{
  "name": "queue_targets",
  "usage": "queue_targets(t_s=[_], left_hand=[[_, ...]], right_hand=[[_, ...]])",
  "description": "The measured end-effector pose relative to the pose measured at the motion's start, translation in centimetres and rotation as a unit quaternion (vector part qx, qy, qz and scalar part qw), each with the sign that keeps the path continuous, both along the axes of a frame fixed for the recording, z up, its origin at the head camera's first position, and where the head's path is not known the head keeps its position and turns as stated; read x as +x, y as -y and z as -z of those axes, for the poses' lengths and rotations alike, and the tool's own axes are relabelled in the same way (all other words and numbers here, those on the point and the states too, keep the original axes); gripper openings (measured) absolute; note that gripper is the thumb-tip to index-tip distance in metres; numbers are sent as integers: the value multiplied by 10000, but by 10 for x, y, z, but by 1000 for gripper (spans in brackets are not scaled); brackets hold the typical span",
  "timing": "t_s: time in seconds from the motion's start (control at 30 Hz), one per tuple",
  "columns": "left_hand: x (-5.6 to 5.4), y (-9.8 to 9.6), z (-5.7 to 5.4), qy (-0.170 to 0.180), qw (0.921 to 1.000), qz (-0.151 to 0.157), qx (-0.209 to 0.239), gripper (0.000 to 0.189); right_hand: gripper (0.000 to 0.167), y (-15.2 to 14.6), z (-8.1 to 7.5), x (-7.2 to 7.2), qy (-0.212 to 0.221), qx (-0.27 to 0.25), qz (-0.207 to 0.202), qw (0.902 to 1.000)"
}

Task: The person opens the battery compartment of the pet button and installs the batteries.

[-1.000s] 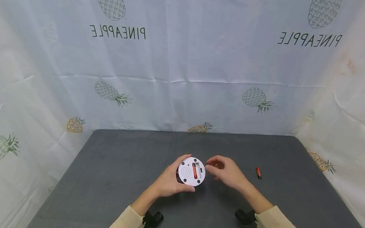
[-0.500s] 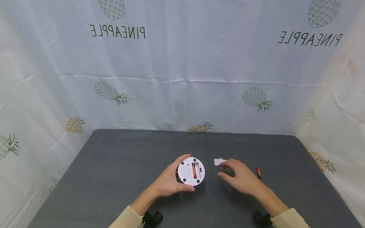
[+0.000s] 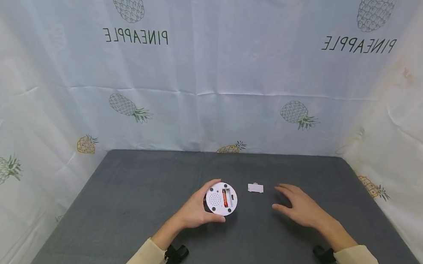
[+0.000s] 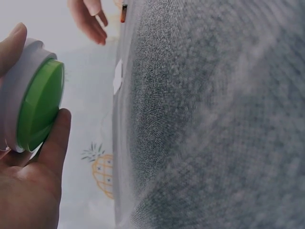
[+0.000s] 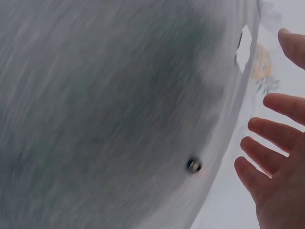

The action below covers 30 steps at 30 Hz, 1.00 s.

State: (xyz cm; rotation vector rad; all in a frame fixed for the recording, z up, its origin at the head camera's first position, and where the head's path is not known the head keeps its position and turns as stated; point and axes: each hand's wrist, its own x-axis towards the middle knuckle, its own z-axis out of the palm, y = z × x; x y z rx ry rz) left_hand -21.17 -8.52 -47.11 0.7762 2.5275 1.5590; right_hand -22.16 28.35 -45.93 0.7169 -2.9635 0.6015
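Observation:
My left hand (image 3: 196,210) grips a round white sound button (image 3: 216,199) by its rim, its underside facing up with speaker holes and small dark feet. One red battery (image 3: 225,198) lies in its uncovered battery compartment; the slot beside it holds none. In the left wrist view the button's green dome (image 4: 43,105) shows between thumb and fingers. A white battery cover (image 3: 255,188) lies flat on the table to the right of the button. My right hand (image 3: 300,206) hovers past the cover, fingers spread and holding nothing. A loose battery (image 5: 194,165) lies near it, hidden by that hand in the head view.
A dark grey cloth covers the table (image 3: 143,193). White curtains (image 3: 211,63) with pineapple prints hang behind and along both sides. Each wrist carries a black camera mount below the sleeve.
My right hand has let go of the battery cover on the table and moved right, over the loose battery. The left hand with the sound button stays nearly still.

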Motion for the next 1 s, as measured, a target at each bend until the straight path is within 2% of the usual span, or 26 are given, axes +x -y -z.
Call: queue_targets(t_s=[0.2, 0.57, 1.0], left_hand=[[0, 0, 0, 31, 10000, -11, -19, 102], [0, 1, 1, 56, 10000, 4, -15, 102], [0, 1, 1, 53, 10000, 4, 14, 103]], right_hand=[[73, -25, 6, -5, 120, -43, 68, 9999], [75, -61, 9, -12, 670, -312, 259, 9969], [58, -70, 16, -15, 558, -131, 273, 9980]])
